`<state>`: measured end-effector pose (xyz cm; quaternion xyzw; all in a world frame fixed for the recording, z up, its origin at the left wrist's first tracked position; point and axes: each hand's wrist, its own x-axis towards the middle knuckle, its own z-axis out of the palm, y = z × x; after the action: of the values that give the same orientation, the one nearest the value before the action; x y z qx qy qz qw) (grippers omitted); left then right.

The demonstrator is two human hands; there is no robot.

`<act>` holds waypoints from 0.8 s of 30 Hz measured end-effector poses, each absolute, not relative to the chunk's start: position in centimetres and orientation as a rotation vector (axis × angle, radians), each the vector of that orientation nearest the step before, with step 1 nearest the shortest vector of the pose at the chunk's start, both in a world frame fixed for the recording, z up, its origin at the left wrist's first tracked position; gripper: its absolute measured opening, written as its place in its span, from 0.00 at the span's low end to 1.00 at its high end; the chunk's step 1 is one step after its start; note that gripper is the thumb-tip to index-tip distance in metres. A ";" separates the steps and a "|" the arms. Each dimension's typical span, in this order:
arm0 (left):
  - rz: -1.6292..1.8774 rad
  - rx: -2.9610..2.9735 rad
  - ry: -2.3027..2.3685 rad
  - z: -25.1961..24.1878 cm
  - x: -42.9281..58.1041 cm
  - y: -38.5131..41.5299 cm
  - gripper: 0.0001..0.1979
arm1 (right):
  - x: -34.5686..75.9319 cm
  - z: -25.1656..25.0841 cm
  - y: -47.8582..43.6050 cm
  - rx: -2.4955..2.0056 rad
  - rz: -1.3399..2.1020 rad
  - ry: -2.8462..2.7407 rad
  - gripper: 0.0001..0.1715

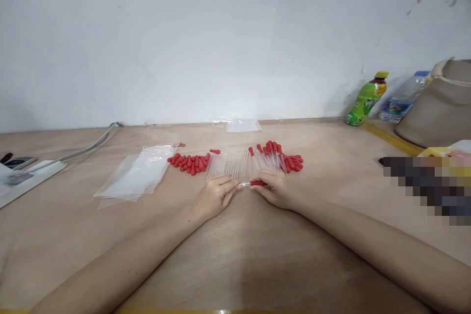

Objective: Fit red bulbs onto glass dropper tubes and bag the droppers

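Observation:
My left hand (220, 194) is closed on a clear glass dropper tube (244, 184) near the middle of the table. My right hand (274, 189) pinches a red rubber bulb (258, 183), which sits at the right end of that tube. Just beyond my hands lies a row of bare glass tubes (230, 163). To its right are several droppers fitted with red bulbs (272, 149), partly hidden behind my right hand. Loose red bulbs (189, 163) are heaped to the left of the row, and one lone bulb (215, 151) lies at the tubes' far ends.
Clear plastic bags (138, 174) lie at the left, another bag (243, 125) by the wall. A grey cable (91, 144) runs to a white board (37, 181) at far left. At the right stand a green bottle (366, 100), a clear bottle (401, 100) and a beige bag (437, 108).

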<state>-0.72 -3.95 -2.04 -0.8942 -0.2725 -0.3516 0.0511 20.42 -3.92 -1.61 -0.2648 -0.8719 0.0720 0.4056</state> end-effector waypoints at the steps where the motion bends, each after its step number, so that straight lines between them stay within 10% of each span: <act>1: -1.059 -2.721 -0.835 -2.0 -0.7 -4.0 0.08 | 20.4 -1.6 -3.9 -0.665 0.182 -2.206 0.03; 11: -0.965 -2.618 -1.183 0.8 -0.2 -3.5 0.12 | 23.2 0.4 -2.5 -0.785 0.162 -2.195 0.15; 24: -0.850 -2.429 -2.052 2.4 7.8 1.5 0.09 | 30.6 2.6 1.3 -2.080 0.016 -2.033 0.12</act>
<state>7.76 1.51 2.36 -0.7359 -0.6216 -0.2576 -0.0748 30.65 1.26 2.60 -0.7104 -0.6941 0.0054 0.1162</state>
